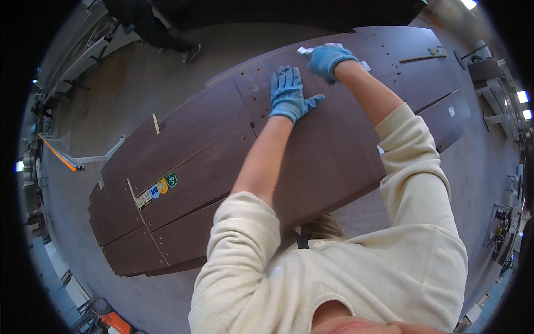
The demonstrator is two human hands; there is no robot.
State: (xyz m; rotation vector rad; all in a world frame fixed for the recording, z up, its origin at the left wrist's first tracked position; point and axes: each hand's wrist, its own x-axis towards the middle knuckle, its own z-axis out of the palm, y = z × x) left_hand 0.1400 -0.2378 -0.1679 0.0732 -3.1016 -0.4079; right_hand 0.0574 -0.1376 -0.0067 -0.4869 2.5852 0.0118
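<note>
Dark brown flat panels [334, 145] with small drilled holes lie side by side in front of me. My left hand [287, 96], in a blue work glove, rests flat on one panel with its fingers stretched out. To its right and a bit farther off, my gloved right hand [330, 61] is closed on a small white, shiny object [303, 50] that sticks out past the fingers; its kind I cannot make out. A white label [365, 65] is stuck on the panel just right of that hand, and another label [334, 44] shows behind it.
Pieces with round coloured stickers [161, 186] lie between panels at left. A pale strip [156, 124] juts from the far edge. Another person [158, 34] is on the floor at far left. An orange-edged frame [58, 153] stands left, machinery [489, 78] right.
</note>
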